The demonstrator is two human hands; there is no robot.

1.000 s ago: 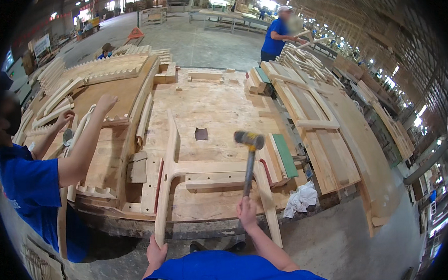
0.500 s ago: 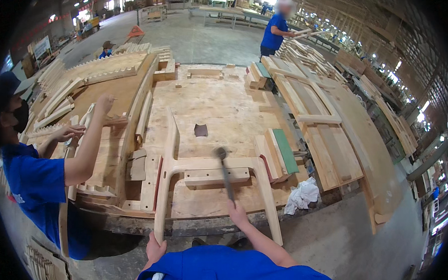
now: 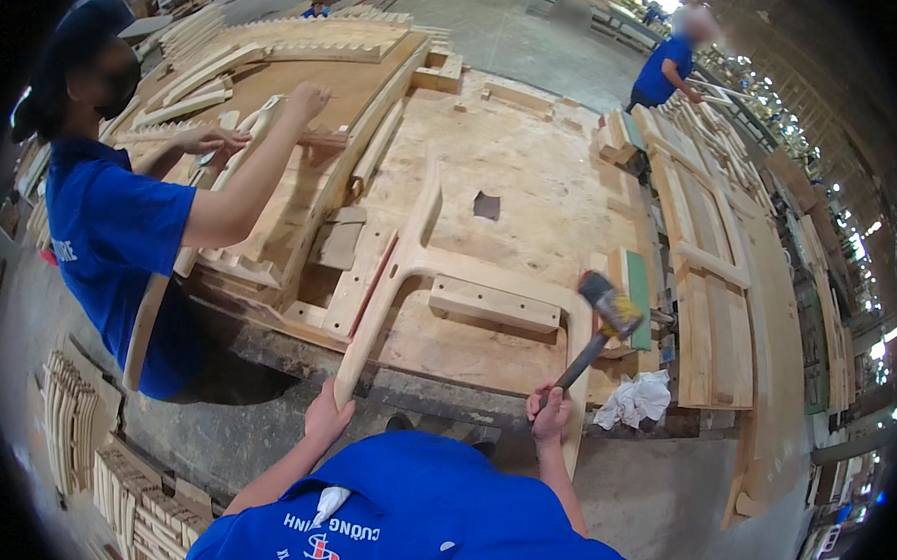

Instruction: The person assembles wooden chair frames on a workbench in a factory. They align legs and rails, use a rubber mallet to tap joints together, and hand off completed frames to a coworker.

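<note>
A pale wooden chair frame [image 3: 400, 269], two long curved legs joined by a crossbar [image 3: 494, 304], lies on the plywood workbench [image 3: 534, 176]. My left hand [image 3: 326, 415] grips the near end of its left leg. My right hand [image 3: 549, 413] is closed on the handle of a hammer [image 3: 610, 305], whose dark and yellow head sits right by the frame's right leg near the joint.
A co-worker in a blue shirt [image 3: 116, 234] stands at left, both hands on curved wooden parts [image 3: 262, 128]. Another person [image 3: 671, 65] works far back right. A white rag [image 3: 634, 400] lies at the bench's near edge. Stacked wooden pieces [image 3: 85, 436] sit lower left; long frames [image 3: 708, 259] fill the right.
The hammer was raised over the bench, swung down onto the frame, and now its head is by the right leg. My view has tilted left and closer; the co-worker keeps handling curved parts.
</note>
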